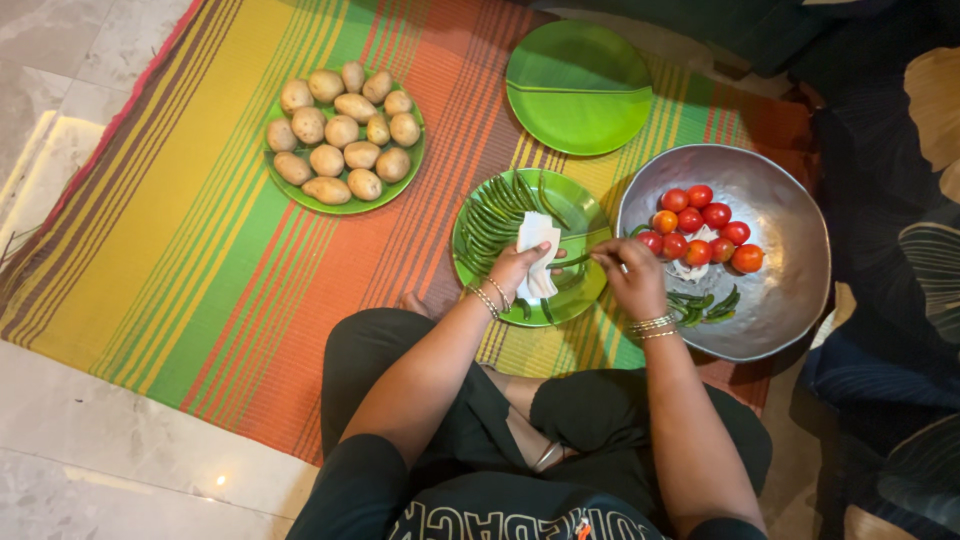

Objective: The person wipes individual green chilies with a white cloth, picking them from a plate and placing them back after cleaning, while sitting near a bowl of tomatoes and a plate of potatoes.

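Left hand (515, 268) grips white cloth (537, 250) over chilli plate (590, 285); right hand (630, 275) pinches one green chilli (575, 261) by the steel bowl (790, 290). Step: wiping chillies singly. Wiped pod wants setting apart.

A woven striped mat (220, 220) fills the middle of the frame, its cloth matt and ribbed. At the far left and lower left, the stone floor (60, 60) looks polished and reflects light. The metal bowl (790, 270) at right has a dull silvery, faintly dimpled sheen; the tomatoes (700, 225) inside are smooth and glossy. Three green plates look like smooth plastic with a soft gloss: the bare plate (578, 88) at top, the plate of potatoes (345, 205) with matt, rough skins, and the middle plate (575, 225) bearing glossy green chillies (490, 215). The left hand (515, 268) grips a white cloth (537, 250), soft and matt. Metal bangles (652, 326) glint on the right wrist.
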